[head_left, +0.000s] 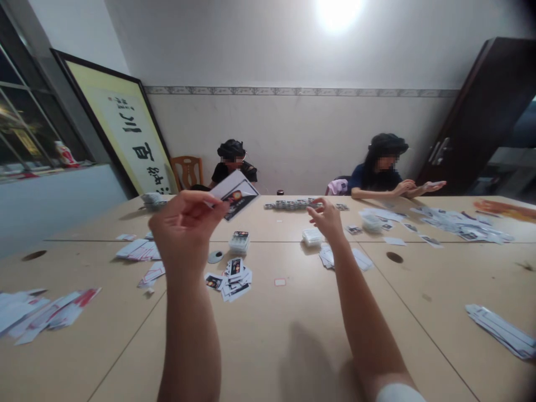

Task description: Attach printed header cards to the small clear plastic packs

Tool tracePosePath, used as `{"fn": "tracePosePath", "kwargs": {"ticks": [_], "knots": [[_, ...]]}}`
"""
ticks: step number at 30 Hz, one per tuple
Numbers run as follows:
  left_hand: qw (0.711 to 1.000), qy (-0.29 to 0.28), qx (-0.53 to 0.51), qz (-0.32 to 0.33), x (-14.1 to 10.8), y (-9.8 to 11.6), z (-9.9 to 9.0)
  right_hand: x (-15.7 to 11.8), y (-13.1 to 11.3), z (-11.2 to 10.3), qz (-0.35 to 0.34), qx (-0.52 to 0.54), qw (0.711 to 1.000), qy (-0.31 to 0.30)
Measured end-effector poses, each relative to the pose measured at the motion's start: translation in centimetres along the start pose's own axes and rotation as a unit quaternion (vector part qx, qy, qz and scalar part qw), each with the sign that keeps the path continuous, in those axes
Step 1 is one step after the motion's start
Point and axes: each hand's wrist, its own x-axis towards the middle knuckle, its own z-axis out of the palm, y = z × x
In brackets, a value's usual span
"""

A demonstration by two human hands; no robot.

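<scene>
Raised on the left, my left hand [190, 220] is closed, pinching a white card with a dark printed picture [240, 196] by its edge. My right hand [324, 218] hangs over the table with its fingers curved and apart; nothing shows in it. Under its wrist side sits a stack of clear plastic sleeves or cards [312, 238], and white slips [355, 258] lie beside that stack. Between my arms are a loose pile of printed cards [237, 282] and a neat card stack [239, 242].
A row of small bundled packs [293, 205] runs along the far side. Two people sit opposite, one [232, 164] at centre-left, another [381, 167] at right handling something pale. Papers [50, 312] lie at left, more [460, 223] at right, and a strip stack [500, 330] near right.
</scene>
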Motion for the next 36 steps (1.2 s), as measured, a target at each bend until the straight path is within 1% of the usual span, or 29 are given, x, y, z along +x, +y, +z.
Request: {"fn": "tracePosePath", "kwargs": {"ticks": [1, 3, 5, 8, 11, 15, 18, 21, 25, 27, 29, 31, 32, 34, 36], "knots": [[0.999, 0.028, -0.007, 0.023, 0.1, 0.2, 0.0, 0.7, 1.4, 0.0, 0.025, -0.034, 0.999, 0.019], [0.996, 0.065, -0.022, 0.057, 0.3, 0.4, -0.1, 1.6, 4.0, 0.3, 0.07, -0.096, 0.992, 0.033], [0.993, 0.085, -0.027, 0.079, 0.5, 0.3, -0.2, 2.0, 6.1, 1.0, 0.105, -0.143, 0.984, 0.018], [0.993, 0.092, -0.02, 0.075, 0.8, 0.0, -0.4, 1.8, 8.2, 2.4, 0.131, -0.193, 0.972, -0.021], [0.994, 0.091, -0.02, 0.065, 0.9, -0.3, -0.5, 1.2, 9.1, 4.1, 0.149, -0.235, 0.96, -0.047], [0.995, 0.078, -0.019, 0.061, 0.9, -0.3, -0.5, 0.4, 9.4, 5.9, 0.163, -0.274, 0.947, -0.051], [0.996, 0.063, -0.014, 0.055, 0.8, -0.3, -0.6, 0.1, 9.4, 6.4, 0.167, -0.279, 0.944, -0.05], [0.997, 0.056, -0.011, 0.049, 0.7, -0.3, -0.6, 0.0, 9.4, 6.5, 0.177, -0.266, 0.947, -0.042], [0.998, 0.048, -0.015, 0.045, 0.7, -0.3, -0.7, 0.5, 9.2, 5.7, 0.189, -0.205, 0.96, -0.029], [0.998, 0.048, -0.012, 0.044, 0.7, -0.3, -0.7, 1.0, 8.8, 4.9, 0.189, -0.148, 0.97, -0.03], [0.998, 0.052, -0.007, 0.041, 0.7, -0.2, -0.7, 1.4, 8.0, 3.9, 0.176, -0.067, 0.981, -0.048], [0.998, 0.057, 0.0, 0.034, 0.7, -0.2, -0.6, 1.7, 6.9, 3.1, 0.147, 0.036, 0.984, -0.094], [0.998, 0.058, 0.002, 0.031, 0.7, -0.1, -0.6, 1.7, 6.3, 2.9, 0.13, 0.089, 0.979, -0.126], [0.998, 0.056, 0.0, 0.027, 0.7, -0.1, -0.5, 1.6, 5.2, 3.0, 0.104, 0.183, 0.958, -0.197], [0.998, 0.054, -0.004, 0.025, 0.6, -0.1, -0.4, 1.3, 4.4, 3.7, 0.097, 0.242, 0.929, -0.262]]}}
